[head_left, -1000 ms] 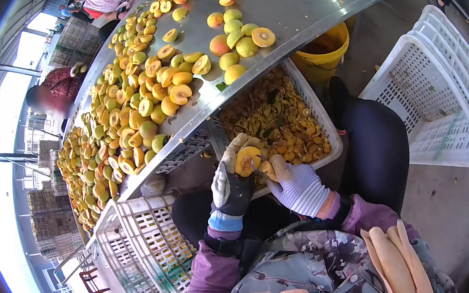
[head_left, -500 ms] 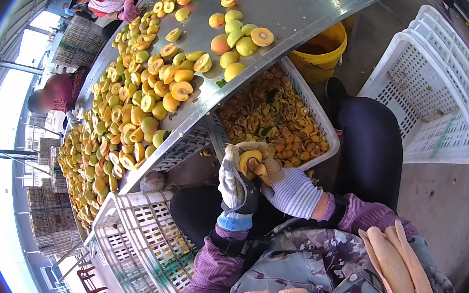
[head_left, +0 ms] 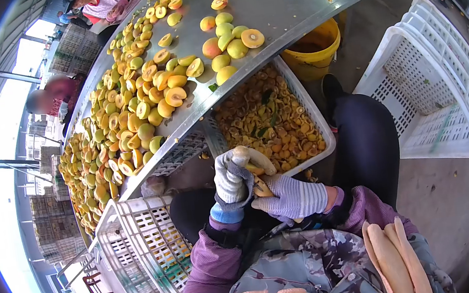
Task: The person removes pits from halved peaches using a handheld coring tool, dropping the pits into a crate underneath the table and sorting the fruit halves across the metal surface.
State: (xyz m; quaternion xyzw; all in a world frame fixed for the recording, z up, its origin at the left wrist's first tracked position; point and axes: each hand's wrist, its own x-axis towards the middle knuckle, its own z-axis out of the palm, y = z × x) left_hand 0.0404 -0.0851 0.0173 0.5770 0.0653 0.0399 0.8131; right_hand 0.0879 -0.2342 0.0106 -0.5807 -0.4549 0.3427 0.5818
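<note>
My left hand, in a grey-white glove with a blue cuff, curls around a peach half. Most of that fruit is hidden by the fingers. Close against it, my right hand, in a striped white-and-lilac glove, is closed on a small tan tool, whose exact kind is not clear. Both hands are over my lap, at the near edge of a white crate holding fruit scraps and stones. Many halved yellow peaches lie on the metal table above.
A yellow bucket stands under the table edge. Stacked white crates lie tipped at right; another slotted crate is beside my left knee. Across the table are a person in a red-and-white top and another in dark red.
The peach half, its cut face visible earlier, is now mostly covered by my left fingers. My right hand has turned and drawn slightly lower. The view has shifted slightly.
</note>
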